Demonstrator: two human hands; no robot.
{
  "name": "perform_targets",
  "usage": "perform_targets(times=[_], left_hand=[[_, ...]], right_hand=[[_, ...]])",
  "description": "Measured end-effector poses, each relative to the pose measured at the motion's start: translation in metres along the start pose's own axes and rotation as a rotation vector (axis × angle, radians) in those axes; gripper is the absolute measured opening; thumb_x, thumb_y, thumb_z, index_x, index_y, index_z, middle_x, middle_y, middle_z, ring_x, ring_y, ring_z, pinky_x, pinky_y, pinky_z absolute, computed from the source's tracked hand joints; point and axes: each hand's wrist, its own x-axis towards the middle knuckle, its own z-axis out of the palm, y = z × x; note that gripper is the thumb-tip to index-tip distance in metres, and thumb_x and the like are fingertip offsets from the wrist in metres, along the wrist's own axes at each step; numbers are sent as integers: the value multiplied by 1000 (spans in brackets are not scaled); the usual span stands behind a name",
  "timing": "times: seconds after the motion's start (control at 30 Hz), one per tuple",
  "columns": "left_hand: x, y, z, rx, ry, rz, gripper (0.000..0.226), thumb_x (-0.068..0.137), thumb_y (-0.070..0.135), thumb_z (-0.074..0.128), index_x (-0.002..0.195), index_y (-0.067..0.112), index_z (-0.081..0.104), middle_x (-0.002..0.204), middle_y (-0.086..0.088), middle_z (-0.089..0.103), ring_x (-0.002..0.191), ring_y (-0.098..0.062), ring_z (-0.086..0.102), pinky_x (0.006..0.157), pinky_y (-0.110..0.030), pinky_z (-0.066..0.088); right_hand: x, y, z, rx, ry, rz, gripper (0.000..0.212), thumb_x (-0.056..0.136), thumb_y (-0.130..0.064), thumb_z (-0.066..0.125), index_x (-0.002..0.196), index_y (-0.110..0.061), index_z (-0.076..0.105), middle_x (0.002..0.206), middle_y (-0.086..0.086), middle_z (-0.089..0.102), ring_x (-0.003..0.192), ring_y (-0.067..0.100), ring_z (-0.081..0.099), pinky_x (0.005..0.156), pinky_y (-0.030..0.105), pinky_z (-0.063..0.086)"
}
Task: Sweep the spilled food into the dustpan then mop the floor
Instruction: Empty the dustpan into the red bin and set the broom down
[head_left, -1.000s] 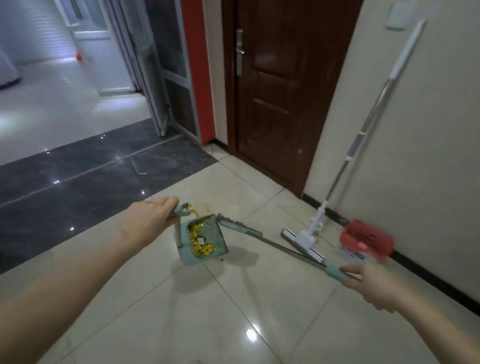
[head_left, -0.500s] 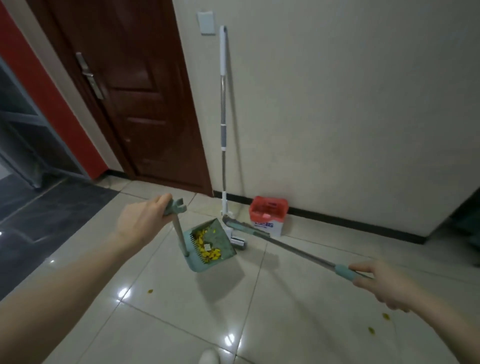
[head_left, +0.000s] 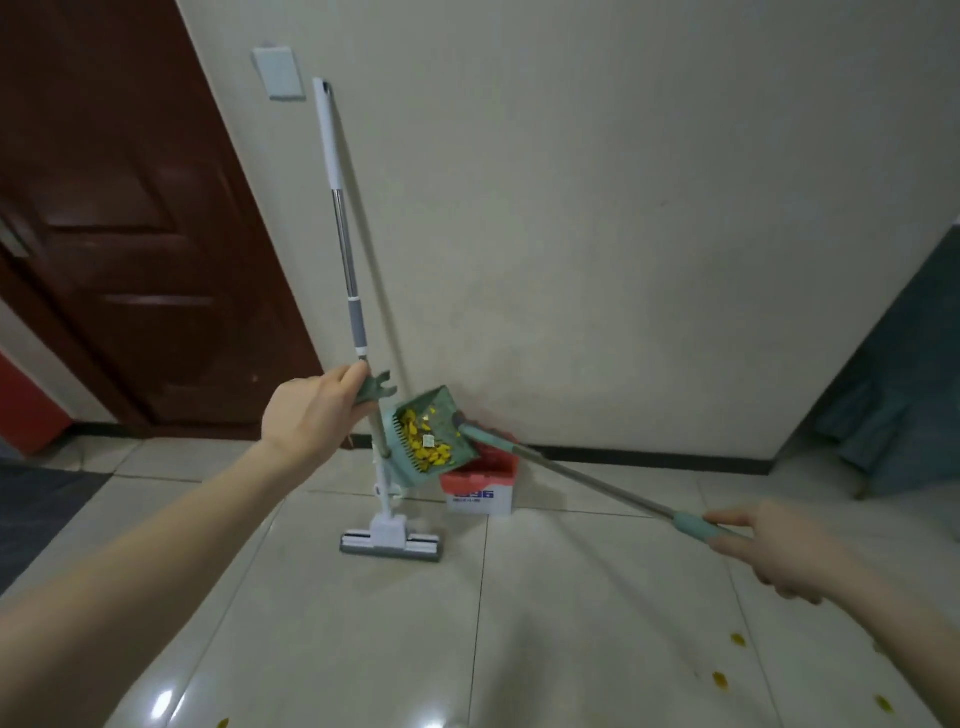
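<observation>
The filled dustpan (head_left: 434, 441) is now raised before the box (head_left: 480, 491), the left hand (head_left: 306, 415) gripping its handle and the right hand (head_left: 769, 551) gripping the broom (head_left: 587, 480); some scraps (head_left: 719, 679) remain and the mop (head_left: 392, 543) is unused.

A single wide-angle camera on the person's head looks forward and somewhat down, squarely at a pale wall (head_left: 623, 208) where it meets the tiled floor (head_left: 363, 623); the floor fills the lower half, the wall the upper; both forearms run in from the bottom corners, so the left hand (head_left: 311, 415) and right hand (head_left: 779, 551) lie at arm's length, with the dustpan (head_left: 441, 410) and broom handle (head_left: 597, 482) they hold between them; the mop (head_left: 338, 208) leaning on the wall stands just beyond; the lens bends the edges, tilting the door (head_left: 130, 234) at left; the dark blue shape (head_left: 893, 389) at the far right is too blurred to name, perhaps cloth.
</observation>
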Motion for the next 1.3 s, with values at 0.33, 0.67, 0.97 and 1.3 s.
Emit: perform_targets(times=[0.33, 0.67, 0.97, 1.3], left_hand=[[70, -34, 108, -90, 8, 277, 27, 83, 32, 70, 90, 16, 50, 68, -4, 57, 45, -29, 56, 41, -28, 38], [54, -24, 154, -60, -57, 410, 11, 88, 28, 53, 90, 18, 56, 69, -3, 57, 46, -27, 55, 45, -30, 37], [52, 5, 152, -71, -70, 524, 29, 73, 10, 54, 100, 17, 48, 71, -4, 60, 49, -25, 58, 47, -29, 41], [64, 16, 160, -43, -177, 542, 57, 56, 5, 83, 97, 16, 45, 71, -5, 60, 48, -25, 58, 47, -29, 40]], right_hand=[[73, -96, -29, -69, 14, 20, 37, 96, -34, 54, 133, -35, 56, 58, 0, 57, 37, 13, 51, 34, 20, 38], [123, -135, -39, -107, -29, 4, 40, 95, -30, 55, 135, -28, 56, 57, 1, 55, 39, 15, 50, 29, 17, 31], [144, -139, -13, -134, -64, -38, 32, 95, -30, 53, 125, -26, 64, 70, 1, 57, 44, 15, 53, 28, 16, 31], [164, -119, 2, -122, -69, -30, 30, 94, -35, 54, 122, -33, 63, 74, -2, 62, 49, 15, 57, 44, 23, 42]])
